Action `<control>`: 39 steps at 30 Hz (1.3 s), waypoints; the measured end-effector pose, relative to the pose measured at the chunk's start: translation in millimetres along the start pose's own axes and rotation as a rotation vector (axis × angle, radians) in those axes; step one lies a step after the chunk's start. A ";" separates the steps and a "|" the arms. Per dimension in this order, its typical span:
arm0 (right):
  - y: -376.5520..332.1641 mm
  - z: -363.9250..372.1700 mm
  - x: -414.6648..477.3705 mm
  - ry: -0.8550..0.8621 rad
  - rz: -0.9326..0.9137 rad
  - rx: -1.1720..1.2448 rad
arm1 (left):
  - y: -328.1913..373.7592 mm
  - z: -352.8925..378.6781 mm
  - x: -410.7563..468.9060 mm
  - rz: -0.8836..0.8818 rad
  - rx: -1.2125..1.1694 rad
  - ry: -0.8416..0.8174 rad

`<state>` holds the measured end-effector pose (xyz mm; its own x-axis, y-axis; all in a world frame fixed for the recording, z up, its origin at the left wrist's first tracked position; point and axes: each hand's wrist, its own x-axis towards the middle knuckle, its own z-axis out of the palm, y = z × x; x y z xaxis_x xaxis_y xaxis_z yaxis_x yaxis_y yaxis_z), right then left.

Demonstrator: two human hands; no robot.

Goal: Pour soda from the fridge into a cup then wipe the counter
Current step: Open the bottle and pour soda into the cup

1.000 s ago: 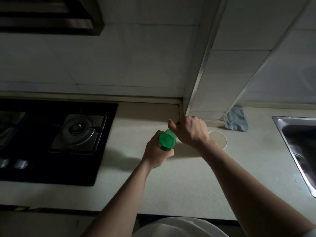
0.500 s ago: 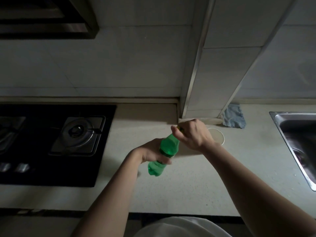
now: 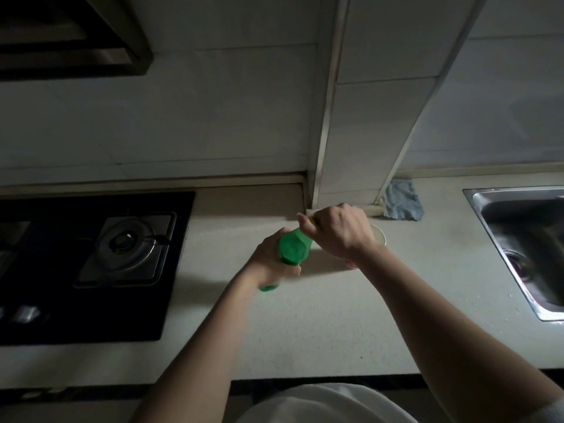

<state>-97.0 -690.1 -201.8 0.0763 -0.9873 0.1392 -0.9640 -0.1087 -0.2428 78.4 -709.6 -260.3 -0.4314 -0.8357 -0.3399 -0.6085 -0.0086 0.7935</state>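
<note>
right hand [image 3: 338, 236] curled round the top of the green bottle [image 3: 294, 250] | left hand [image 3: 270, 264] grips the tilted bottle's body | cup [image 3: 380, 238] on the table [image 3: 305, 315] under the right wrist, partly hidden | blue cloth [image 3: 401, 199] beyond the right hand, against the wall

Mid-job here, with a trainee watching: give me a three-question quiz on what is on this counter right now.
1. Multiple choice: which part of the green bottle does the right hand grip? A) base B) cap end C) none.
2. True or false: the blue cloth lies on the counter between the tiled column and the sink.
3. Fill in: the bottle's body is held by the ___ hand.
Key: 1 B. 2 true. 3 left: the left hand holds it.
</note>
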 end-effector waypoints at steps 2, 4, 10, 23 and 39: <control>1.9 0.9 -2.8 -0.007 -0.060 0.016 | -1.1 -10.0 2.2 -0.007 0.004 -0.175; 3.4 3.2 -6.3 0.025 -0.012 0.038 | 0.0 -13.0 3.8 -0.007 0.037 -0.270; 5.6 2.1 -0.4 -0.056 0.488 0.009 | 8.9 27.3 5.2 0.030 0.163 0.206; 26.8 3.8 -10.4 0.011 -0.025 0.069 | 13.9 1.6 15.3 -0.006 0.072 -0.253; 45.8 10.1 5.9 0.031 0.206 0.169 | 26.2 23.5 26.1 0.039 0.134 0.129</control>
<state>-138.1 -702.1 -221.8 -0.1275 -0.9869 0.0986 -0.9018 0.0740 -0.4258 35.6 -718.8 -260.3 -0.3728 -0.8973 -0.2363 -0.6803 0.0911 0.7273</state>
